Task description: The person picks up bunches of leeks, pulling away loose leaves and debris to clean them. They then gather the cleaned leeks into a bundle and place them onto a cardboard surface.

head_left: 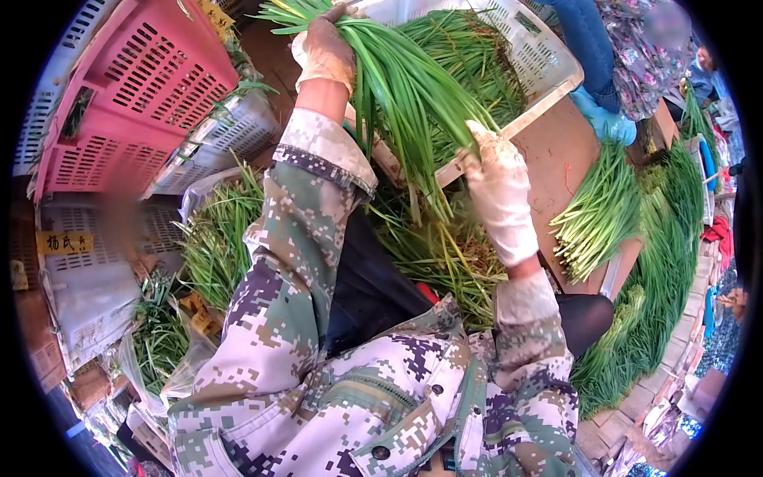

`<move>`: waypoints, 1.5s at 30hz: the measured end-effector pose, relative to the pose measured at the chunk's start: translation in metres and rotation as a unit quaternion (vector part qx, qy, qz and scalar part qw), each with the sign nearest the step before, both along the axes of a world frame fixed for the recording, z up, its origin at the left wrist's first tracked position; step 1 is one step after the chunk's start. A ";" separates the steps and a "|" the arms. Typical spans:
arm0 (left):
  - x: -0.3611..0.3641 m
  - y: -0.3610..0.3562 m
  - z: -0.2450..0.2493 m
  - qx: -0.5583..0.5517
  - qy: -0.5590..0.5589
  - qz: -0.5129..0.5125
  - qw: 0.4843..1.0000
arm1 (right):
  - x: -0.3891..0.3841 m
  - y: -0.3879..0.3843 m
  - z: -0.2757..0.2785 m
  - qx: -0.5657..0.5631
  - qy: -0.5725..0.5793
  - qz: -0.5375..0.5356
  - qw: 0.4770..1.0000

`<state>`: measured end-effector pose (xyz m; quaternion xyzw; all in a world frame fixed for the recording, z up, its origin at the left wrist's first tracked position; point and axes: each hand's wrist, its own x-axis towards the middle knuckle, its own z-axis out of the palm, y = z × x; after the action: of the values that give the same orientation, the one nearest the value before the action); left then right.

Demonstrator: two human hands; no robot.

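- Green bunch (pixel 401 79), at the upper middle of the frame, spans the gap between two gloved hands and partly covers the white crate (pixel 547 49) from where I'm watching.
- Along the right side, a long heap (pixel 671 254) of similar greens curves downward; a pink crate (pixel 143 87) stands at the upper left.
- Smaller than those, a pale-stemmed bundle (pixel 596 211) lies right of centre, just beside that heap.
- Below the held greens, loose leaves (pixel 469 274) lie tangled, some yellowing.
- As for direction, the held length runs from upper left to lower right: the left hand (pixel 327 52) is at its upper end, the right hand (pixel 499 187) at its lower. Both touch it, so neither is nearer.
- Left-hand fingers are wrapped round the leaves; right-hand fingers rest against the lower end, though I can't tell whether they're clamped.
- Each leaf looks narrow, smooth and bright green, some splaying past the left hand, others drooping loosely below the middle.
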<state>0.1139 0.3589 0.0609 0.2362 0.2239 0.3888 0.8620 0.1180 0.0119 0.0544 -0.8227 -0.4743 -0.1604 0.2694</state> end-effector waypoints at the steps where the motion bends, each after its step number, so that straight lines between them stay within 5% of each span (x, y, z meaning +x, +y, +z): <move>1: 0.000 -0.003 0.004 0.004 -0.008 -0.012 1.000 | 0.005 -0.007 -0.002 -0.012 0.024 -0.023 0.999; 5: -0.004 -0.007 0.006 0.061 0.010 -0.025 0.998 | 0.008 -0.019 -0.021 0.009 -0.059 -0.003 0.998; 6: -0.022 -0.056 0.035 0.059 0.082 0.070 0.993 | 0.008 -0.029 -0.023 0.008 -0.059 -0.003 0.998; 11: 0.009 -0.024 0.011 0.040 0.091 0.100 0.990 | -0.004 -0.058 -0.033 0.002 0.163 -0.067 0.984; 17: 0.006 -0.012 -0.001 0.049 0.088 0.073 0.992 | 0.007 -0.118 -0.086 -0.133 0.231 -0.124 0.956; 19: 0.009 -0.007 -0.003 0.028 0.108 0.075 0.991 | -0.005 -0.123 -0.073 -0.055 0.493 -0.195 0.846; 21: 0.002 -0.024 0.015 0.008 0.124 0.089 0.988 | -0.011 -0.111 -0.041 0.081 0.512 -0.161 0.840; 25: 0.005 -0.011 0.003 0.026 0.104 0.045 0.993 | -0.004 -0.063 0.012 0.071 0.155 -0.037 0.985; 29: 0.002 -0.021 0.009 0.025 0.069 0.049 0.996 | -0.002 -0.024 0.016 0.047 0.186 -0.032 0.981; 32: 0.004 -0.020 0.007 0.026 0.086 0.056 0.994 | 0.005 -0.002 0.002 0.049 -0.055 0.022 0.997; 37: 0.004 -0.025 0.010 0.073 0.097 0.066 0.990 | 0.020 0.006 -0.015 0.078 -0.029 0.094 0.992; 40: 0.007 -0.007 0.001 0.070 0.107 0.043 0.991 | 0.024 -0.009 -0.005 0.211 0.387 -0.035 0.897; 43: -0.016 -0.050 0.026 0.055 0.113 0.078 0.989 | 0.023 -0.053 0.016 0.157 0.409 -0.143 0.887; 45: -0.013 -0.042 0.017 0.051 0.119 0.078 0.989 | 0.014 -0.091 -0.003 0.172 0.499 -0.040 0.848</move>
<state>0.1012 0.3170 0.0776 0.3064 0.3219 0.4351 0.7831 0.1315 -0.0794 0.0512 -0.7505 -0.2070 0.1820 0.6006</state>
